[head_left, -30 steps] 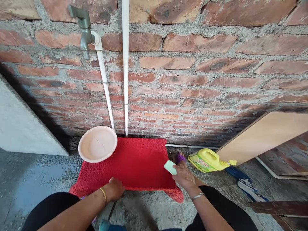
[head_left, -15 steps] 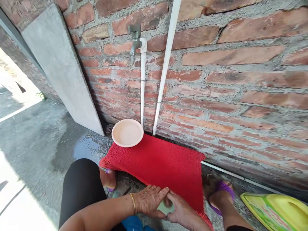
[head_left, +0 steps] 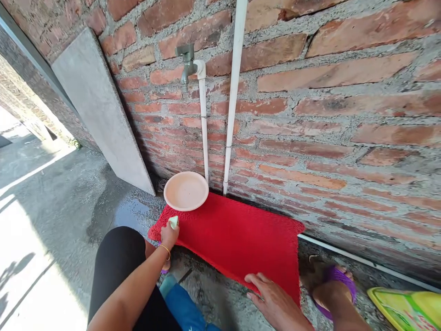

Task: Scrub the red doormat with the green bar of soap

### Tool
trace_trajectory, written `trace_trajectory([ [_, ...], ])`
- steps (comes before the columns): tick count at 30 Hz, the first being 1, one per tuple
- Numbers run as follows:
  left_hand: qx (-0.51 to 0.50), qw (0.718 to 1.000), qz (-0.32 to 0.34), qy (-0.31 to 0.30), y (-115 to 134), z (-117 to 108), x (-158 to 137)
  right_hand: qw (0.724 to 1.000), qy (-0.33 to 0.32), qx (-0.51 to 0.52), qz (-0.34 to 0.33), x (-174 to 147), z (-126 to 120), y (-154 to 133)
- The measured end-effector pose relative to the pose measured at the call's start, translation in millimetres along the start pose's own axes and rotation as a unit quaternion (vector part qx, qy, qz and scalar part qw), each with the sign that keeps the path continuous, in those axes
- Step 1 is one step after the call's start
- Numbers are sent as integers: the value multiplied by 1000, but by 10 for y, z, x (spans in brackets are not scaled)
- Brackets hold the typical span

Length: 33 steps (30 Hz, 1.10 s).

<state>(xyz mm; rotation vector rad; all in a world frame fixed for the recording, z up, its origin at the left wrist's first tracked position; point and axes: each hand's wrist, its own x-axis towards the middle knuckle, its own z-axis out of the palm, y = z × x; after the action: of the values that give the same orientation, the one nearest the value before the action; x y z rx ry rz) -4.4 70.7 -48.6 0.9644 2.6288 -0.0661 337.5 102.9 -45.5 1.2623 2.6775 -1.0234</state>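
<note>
A red mat lies on the wet concrete floor against a brick wall. My left hand grips a pale green bar of soap at the mat's near left corner, just below a pink shallow bowl that rests on the mat's far left corner. My right hand lies flat with fingers apart on the mat's near edge, holding nothing. A metal tap on a white pipe sticks out of the wall above the bowl.
A grey concrete slab leans on the wall at the left. A second white pipe runs down the wall. My foot in a purple sandal stands right of the mat, beside a yellow jug at the bottom right corner.
The soap passed from my right hand, via both hands together, into my left hand, which moved up to the mat's left corner. My right hand came down flat on the mat's near edge.
</note>
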Motion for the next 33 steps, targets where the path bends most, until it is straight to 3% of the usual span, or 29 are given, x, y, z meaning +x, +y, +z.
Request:
trace_trajectory([
  [5,-4,997,-81,20,80,-105,206,1000,-12,14,-18,-98,127,45],
  [9,-4,997,-82,10,421,48,58,999,2,-8,-38,-140,196,79],
  [11,-8,999,-44,-7,655,223,-153,999,5,-26,-42,-141,204,94],
  [13,-22,998,40,-39,884,430,-420,998,-2,-38,-45,-127,198,95],
  [16,-48,982,139,-120,1108,653,-738,997,-24,-46,-58,-96,189,89],
  [19,-94,980,118,-129,1049,596,-726,996,-31,-52,-66,-88,209,113],
  [24,-86,995,-53,-23,480,64,-122,996,-5,-57,-72,-136,279,175],
  [27,-73,989,-131,-3,297,-160,174,995,3,-60,-76,-151,293,166],
  [30,-69,989,-130,-7,443,-130,188,993,28,-69,-89,-153,285,141],
  [33,-73,994,-75,-19,828,150,-110,986,59,-95,-121,-157,262,113],
])
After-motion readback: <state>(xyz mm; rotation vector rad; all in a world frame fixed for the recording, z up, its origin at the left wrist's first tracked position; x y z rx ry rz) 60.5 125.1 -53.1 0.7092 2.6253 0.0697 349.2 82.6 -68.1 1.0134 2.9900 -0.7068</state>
